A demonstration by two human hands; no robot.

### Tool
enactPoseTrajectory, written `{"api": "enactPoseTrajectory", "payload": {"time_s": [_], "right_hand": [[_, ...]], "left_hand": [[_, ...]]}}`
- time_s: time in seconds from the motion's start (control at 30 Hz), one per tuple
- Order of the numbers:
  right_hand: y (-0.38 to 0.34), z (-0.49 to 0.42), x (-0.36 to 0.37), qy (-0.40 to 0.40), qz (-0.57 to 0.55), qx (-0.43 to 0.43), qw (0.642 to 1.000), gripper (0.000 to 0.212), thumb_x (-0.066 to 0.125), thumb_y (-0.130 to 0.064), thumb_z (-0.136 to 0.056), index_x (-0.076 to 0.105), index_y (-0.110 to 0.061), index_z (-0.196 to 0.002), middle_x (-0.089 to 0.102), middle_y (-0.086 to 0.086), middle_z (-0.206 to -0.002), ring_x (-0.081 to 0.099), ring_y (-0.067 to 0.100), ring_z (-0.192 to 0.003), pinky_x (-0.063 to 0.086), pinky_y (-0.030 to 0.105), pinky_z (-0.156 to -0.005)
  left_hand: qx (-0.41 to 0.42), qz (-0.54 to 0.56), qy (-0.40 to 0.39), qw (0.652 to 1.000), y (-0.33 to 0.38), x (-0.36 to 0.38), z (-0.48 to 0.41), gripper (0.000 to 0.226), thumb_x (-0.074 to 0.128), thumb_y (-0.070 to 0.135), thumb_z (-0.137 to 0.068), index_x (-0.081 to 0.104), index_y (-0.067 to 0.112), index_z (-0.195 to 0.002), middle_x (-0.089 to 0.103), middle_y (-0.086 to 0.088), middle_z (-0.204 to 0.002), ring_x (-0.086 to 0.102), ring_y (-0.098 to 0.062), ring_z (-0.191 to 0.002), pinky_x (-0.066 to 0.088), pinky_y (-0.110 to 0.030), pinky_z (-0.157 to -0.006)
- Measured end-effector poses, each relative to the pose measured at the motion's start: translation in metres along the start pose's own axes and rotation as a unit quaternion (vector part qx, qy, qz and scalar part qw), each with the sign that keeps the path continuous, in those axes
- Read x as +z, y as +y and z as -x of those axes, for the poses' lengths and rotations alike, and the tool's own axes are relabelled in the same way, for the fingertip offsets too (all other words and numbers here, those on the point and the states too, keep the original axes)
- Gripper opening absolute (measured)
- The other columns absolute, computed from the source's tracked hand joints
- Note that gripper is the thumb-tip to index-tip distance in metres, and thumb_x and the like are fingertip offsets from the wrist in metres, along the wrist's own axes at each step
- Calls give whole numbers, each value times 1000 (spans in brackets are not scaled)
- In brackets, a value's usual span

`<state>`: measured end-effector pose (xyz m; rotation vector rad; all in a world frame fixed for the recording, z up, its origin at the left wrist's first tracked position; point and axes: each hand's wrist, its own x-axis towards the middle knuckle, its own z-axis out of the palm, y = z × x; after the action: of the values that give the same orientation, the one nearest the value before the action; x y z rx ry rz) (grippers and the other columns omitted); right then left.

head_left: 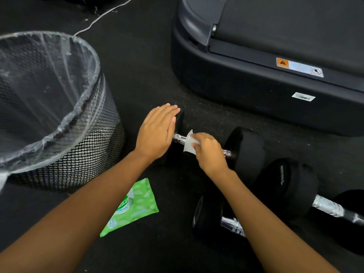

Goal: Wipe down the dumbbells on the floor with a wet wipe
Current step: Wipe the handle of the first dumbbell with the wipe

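Observation:
A black dumbbell [247, 148] with a chrome handle lies on the dark floor in the middle of the view. My left hand [155, 133] rests flat with straight fingers on its left weight head, which is mostly hidden. My right hand [208, 152] grips a white wet wipe [189, 143] wrapped over the chrome handle. Two more black dumbbells lie to the lower right: one [301, 186] with its handle running to the right edge, another [210, 215] partly hidden under my right forearm.
A black mesh waste bin [82, 152] with a clear liner stands at the left. A green wet wipe pack [136, 205] lies on the floor between my arms. A dark treadmill base [256, 85] fills the upper right. A white cable [102, 16] runs across the top left.

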<state>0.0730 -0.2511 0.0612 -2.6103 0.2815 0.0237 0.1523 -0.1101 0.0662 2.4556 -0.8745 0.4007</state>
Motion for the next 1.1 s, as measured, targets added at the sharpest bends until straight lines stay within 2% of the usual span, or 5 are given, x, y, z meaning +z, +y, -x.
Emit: {"api": "enactPoseTrajectory", "payload": {"time_s": [0.3, 0.53, 0.77, 0.97, 1.1], "right_hand": [[-21, -7, 20, 50, 41, -79, 995, 39, 64, 0, -79, 54, -1, -117, 56, 15, -115, 51, 27, -108, 36, 33, -100], [-1, 6, 24, 79, 6, -41, 996, 39, 57, -13, -90, 51, -8, -127, 54, 8, -122, 47, 21, -116, 33, 32, -106], [-9, -23, 17, -28, 19, -16, 999, 33, 45, -22, -97, 53, -8, -126, 58, 13, -118, 52, 27, -109, 41, 36, -94], [6, -19, 3, -70, 29, 29, 997, 33, 37, -22, -100, 53, -5, -123, 55, 15, -116, 53, 29, -106, 40, 35, -88], [-12, -28, 12, -73, 23, 8, 997, 29, 43, -15, -97, 54, -3, -121, 55, 17, -117, 53, 30, -106, 42, 37, -91]], "left_hand": [[-9, -4, -12, 1000, 0, 0, 0, 43, 28, 22, -97, 53, 7, -128, 57, -9, -130, 44, -19, -128, 22, -29, -110], [-1, -8, 6, 1000, 0, 1, 1, 41, 30, 20, -96, 56, 6, -125, 59, -8, -127, 47, -20, -125, 21, -26, -109], [-3, -8, 0, 1000, 0, 0, 0, 42, 30, 21, -96, 55, 6, -126, 58, -9, -128, 47, -20, -126, 21, -26, -109], [2, -12, 3, 1000, 0, 0, 1, 41, 29, 21, -96, 56, 6, -125, 59, -8, -127, 47, -20, -126, 21, -27, -109], [-1, -10, 0, 1000, 1, -1, 0, 43, 28, 21, -96, 55, 6, -126, 58, -9, -128, 46, -21, -126, 24, -29, -109]]}}
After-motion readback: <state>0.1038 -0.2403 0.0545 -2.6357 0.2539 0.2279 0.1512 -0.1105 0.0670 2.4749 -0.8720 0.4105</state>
